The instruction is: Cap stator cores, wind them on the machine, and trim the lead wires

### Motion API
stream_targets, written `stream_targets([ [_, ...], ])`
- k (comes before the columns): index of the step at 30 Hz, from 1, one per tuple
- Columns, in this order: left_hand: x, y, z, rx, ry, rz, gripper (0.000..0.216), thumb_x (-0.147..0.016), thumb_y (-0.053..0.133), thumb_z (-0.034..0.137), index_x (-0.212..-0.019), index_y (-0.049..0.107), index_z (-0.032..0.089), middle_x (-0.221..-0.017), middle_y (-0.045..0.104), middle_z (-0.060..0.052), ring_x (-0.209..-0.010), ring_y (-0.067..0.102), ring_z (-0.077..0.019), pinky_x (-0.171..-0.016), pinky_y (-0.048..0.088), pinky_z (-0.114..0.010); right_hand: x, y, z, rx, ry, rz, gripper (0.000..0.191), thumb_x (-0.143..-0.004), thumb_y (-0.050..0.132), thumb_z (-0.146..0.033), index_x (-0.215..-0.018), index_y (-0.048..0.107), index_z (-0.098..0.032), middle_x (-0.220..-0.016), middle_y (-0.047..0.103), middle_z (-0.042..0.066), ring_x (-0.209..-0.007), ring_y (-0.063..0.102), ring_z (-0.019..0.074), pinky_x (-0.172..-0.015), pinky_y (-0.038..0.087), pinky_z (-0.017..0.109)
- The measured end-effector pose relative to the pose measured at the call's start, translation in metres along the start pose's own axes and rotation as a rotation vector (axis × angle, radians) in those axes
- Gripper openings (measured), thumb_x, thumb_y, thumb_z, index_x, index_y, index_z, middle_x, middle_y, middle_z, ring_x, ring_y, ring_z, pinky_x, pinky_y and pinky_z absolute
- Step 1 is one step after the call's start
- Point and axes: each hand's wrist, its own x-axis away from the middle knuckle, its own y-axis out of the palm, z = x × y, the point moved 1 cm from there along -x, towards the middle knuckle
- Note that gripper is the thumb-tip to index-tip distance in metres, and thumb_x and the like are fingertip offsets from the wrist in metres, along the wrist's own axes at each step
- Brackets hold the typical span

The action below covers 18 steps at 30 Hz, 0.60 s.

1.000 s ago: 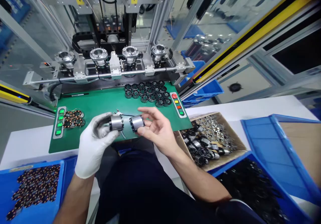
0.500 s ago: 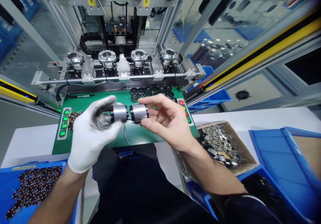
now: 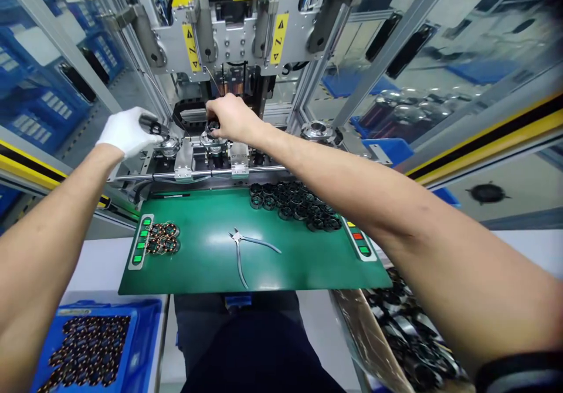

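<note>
My left hand (image 3: 127, 132), in a white glove, is closed around a dark stator core (image 3: 152, 125). It holds the core tilted, just above the leftmost round metal fixture (image 3: 168, 146) of the machine. Bare, my right hand (image 3: 232, 117) reaches to the second fixture (image 3: 214, 142). Its fingers are bent round a dark stator core (image 3: 213, 125) at the top of that fixture; how deep the core sits is hidden by the hand. On the green mat (image 3: 197, 270) lies a pair of side cutters (image 3: 238, 238), handles spread.
Several black cores (image 3: 285, 196) stand at the mat's back right. Copper-wound stators (image 3: 162, 239) lie by the left button panel (image 3: 141, 241); more fill a blue bin (image 3: 152, 322). The machine head (image 3: 237, 41) hangs above. A carton (image 3: 365, 334) stands lower right.
Both hands have moved from above the mat forward to the machine's fixtures, each with a stator core. The view has shifted, and the side cutters now show on the mat.
</note>
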Motion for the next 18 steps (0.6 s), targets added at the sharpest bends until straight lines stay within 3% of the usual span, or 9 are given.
stream_targets([
  [4, -0.006, 0.012, -0.01, -0.045, 0.009, -0.077, 0.075, -0.089, 0.058, 0.065, -0.1, 0.076, -0.007, -0.116, 0.09, -0.004, -0.127, 0.079, -0.0316, -0.098, 0.063, -0.049, -0.016, 0.014, 0.01, 0.112, -0.058, -0.071, 0.041, -0.076, 0.102, 0.002, -0.112, 0.084, -0.007, -0.121, 0.087, 0.013, -0.128, 0.082, 0.0368, -0.124, 0.061, 0.059],
  [9, -0.016, 0.013, -0.013, -0.07, 0.069, -0.171, 0.064, -0.088, 0.06, 0.059, -0.088, 0.073, -0.004, -0.121, 0.09, -0.005, -0.128, 0.08, -0.0292, -0.102, 0.062, -0.047, -0.038, 0.019, 0.025, 0.086, -0.125, -0.116, 0.049, -0.066, 0.111, -0.004, -0.109, 0.088, -0.005, -0.108, 0.085, 0.007, -0.118, 0.083, 0.0338, -0.118, 0.064, 0.06],
  [11, -0.015, 0.01, -0.01, -0.067, 0.132, -0.211, 0.068, -0.092, 0.045, 0.056, -0.09, 0.073, -0.006, -0.121, 0.089, -0.002, -0.13, 0.077, -0.0285, -0.104, 0.06, -0.048, -0.048, 0.022, 0.03, 0.085, -0.157, -0.137, 0.046, -0.069, 0.113, -0.017, -0.105, 0.088, -0.003, -0.103, 0.084, 0.005, -0.118, 0.084, 0.0331, -0.116, 0.064, 0.06],
  [14, -0.017, 0.006, -0.007, -0.072, 0.175, -0.291, 0.078, -0.096, 0.028, 0.051, -0.101, 0.074, -0.012, -0.117, 0.085, 0.002, -0.134, 0.075, -0.0298, -0.106, 0.059, -0.056, -0.058, 0.022, 0.032, 0.128, -0.2, -0.174, 0.045, -0.091, 0.099, -0.045, -0.101, 0.088, -0.002, -0.094, 0.081, 0.0, -0.117, 0.085, 0.0297, -0.112, 0.063, 0.057],
  [16, -0.023, 0.005, -0.006, -0.083, 0.137, -0.323, 0.068, -0.101, 0.048, 0.051, -0.11, 0.077, -0.01, -0.118, 0.088, -0.001, -0.133, 0.081, -0.0277, -0.113, 0.059, -0.057, -0.063, 0.02, 0.033, 0.153, -0.21, -0.212, 0.047, -0.096, 0.093, -0.052, -0.101, 0.089, -0.005, -0.09, 0.08, -0.001, -0.112, 0.086, 0.0267, -0.109, 0.064, 0.054],
  [18, -0.027, 0.006, -0.005, -0.094, 0.088, -0.325, 0.05, -0.099, 0.08, 0.043, -0.123, 0.082, -0.001, -0.128, 0.09, -0.006, -0.129, 0.085, -0.0241, -0.121, 0.06, -0.056, -0.065, 0.018, 0.034, 0.161, -0.197, -0.256, 0.037, -0.085, 0.106, -0.043, -0.1, 0.092, -0.012, -0.09, 0.082, 0.001, -0.104, 0.086, 0.0264, -0.107, 0.067, 0.053],
])
